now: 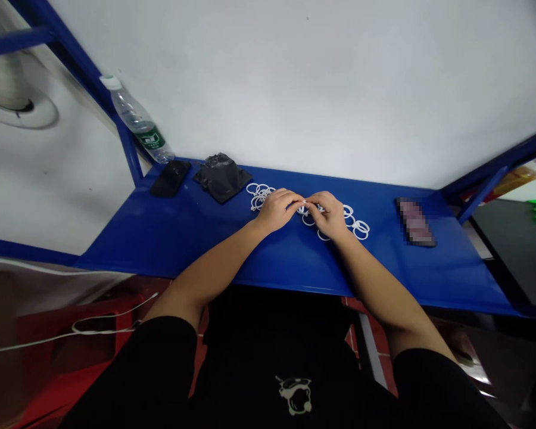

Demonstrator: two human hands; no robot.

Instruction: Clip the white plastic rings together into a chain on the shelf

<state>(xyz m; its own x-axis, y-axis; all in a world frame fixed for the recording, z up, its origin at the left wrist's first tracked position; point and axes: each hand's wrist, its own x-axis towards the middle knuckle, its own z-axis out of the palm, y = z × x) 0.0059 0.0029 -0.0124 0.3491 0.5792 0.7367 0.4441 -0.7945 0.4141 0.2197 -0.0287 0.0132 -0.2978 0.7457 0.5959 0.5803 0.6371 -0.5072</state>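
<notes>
- Okay, status on the hands?
- Both busy over the blue table [286, 262]. Left hand [277, 210] and right hand [329, 214] meet, thumb and index of each pinched narrow on a small white piece [302, 203]. Probably part of a ring; fingers cover most of it.
- Where are the others?
- Either side. Left rings [261, 191] sit heaped just beside the left hand, partly hidden by it. Right rings [361, 229] are spread looser, around and past the right hand. All white.
- How far along?
- Midway, at a guess: one piece in the fingers, rings lying on both sides. Can't tell which side is finished and which is waiting, if either. Some on the right overlap, maybe linked; too small to confirm.
- Count?
- No. Overlaps and hands hide too many.
- Anything else close?
- Crumpled black bag [223, 179] beyond the left heap, then black phone [172, 177] and plastic bottle [145, 134] further left. Neither hand touches them.
</notes>
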